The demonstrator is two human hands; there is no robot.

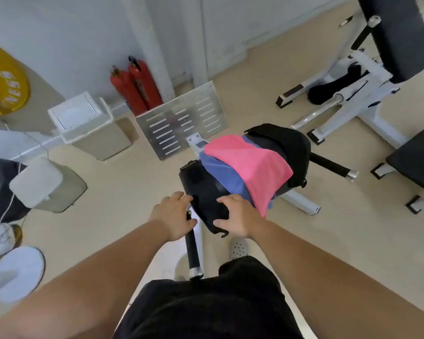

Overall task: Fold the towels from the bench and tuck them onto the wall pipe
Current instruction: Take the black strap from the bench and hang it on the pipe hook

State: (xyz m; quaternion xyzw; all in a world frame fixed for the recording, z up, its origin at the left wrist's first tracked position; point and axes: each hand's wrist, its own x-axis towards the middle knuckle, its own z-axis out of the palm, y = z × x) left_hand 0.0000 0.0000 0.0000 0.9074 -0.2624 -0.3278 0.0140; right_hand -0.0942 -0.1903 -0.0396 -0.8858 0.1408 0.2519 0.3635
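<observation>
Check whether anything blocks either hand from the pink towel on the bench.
Nothing visible does. The pink towel lies uncovered atop the blue towel; left hand and right hand hold the black pad right beside them.

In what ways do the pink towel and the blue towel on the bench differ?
The pink towel lies on top; the blue towel lies under it. The pink towel shows almost whole; the blue towel shows mainly as a strip on the left. Both hang loose and unfolded over the black bench.
</observation>
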